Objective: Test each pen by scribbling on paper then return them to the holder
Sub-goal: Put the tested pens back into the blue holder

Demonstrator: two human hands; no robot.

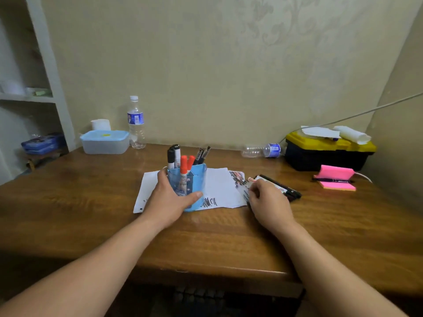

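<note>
Left hand: the left hand (169,195) is wrapped round the blue holder (191,183), thumb across the front and fingers round the far side. My read is that it's steadying the cup so it won't tip as pens go in.
Holder: upright at the middle of the table (91,202), sitting right on the paper (219,186), so every return is a short trip.
Pens already in: a cluster of markers (183,163) stands in the holder, orange and black caps up, with a few thinner pens leaning toward 1 o'clock.
Right hand: the right hand (269,202) is at 3 o'clock of the holder, fingers bent down onto the loose pens (286,189). Its back faces the camera, so I can't tell whether it has one pinched.
Loose pens: lying flat in a bunch off the paper's right edge, black markers poking out toward 2 o'clock. They look parked there as the waiting pile.
Scribbles: black scribbles (209,202) on the paper's near edge, just beside the holder, so some testing looks done.
Stage, I'd say: several pens back in the holder, a handful to go.
Stray: one more pen lies across the pink sticky notes (336,179), further out at 3 o'clock.
</note>
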